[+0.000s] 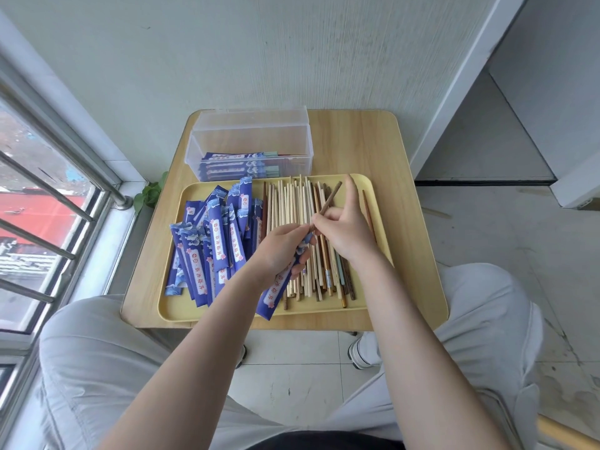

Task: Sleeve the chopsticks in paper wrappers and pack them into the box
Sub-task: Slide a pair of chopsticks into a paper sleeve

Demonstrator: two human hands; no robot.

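My left hand [281,248] grips a blue paper wrapper [276,293] that slants down toward the tray's front edge. My right hand [344,228] pinches a dark brown chopstick [331,198], its lower end at the wrapper's mouth between my two hands. Below them lies a pile of loose chopsticks [292,209], light and dark, on the right half of the yellow tray [360,183]. A heap of empty blue wrappers [214,241] fills the tray's left half. The clear plastic box [250,141] behind the tray holds a few sleeved pairs [240,164].
The tray sits on a small wooden table [357,141] against a white wall. The box's clear lid [253,115] stands behind it. A window with metal bars [48,190] is on the left, a green leaf [149,193] beside the table. My knees flank the table's front.
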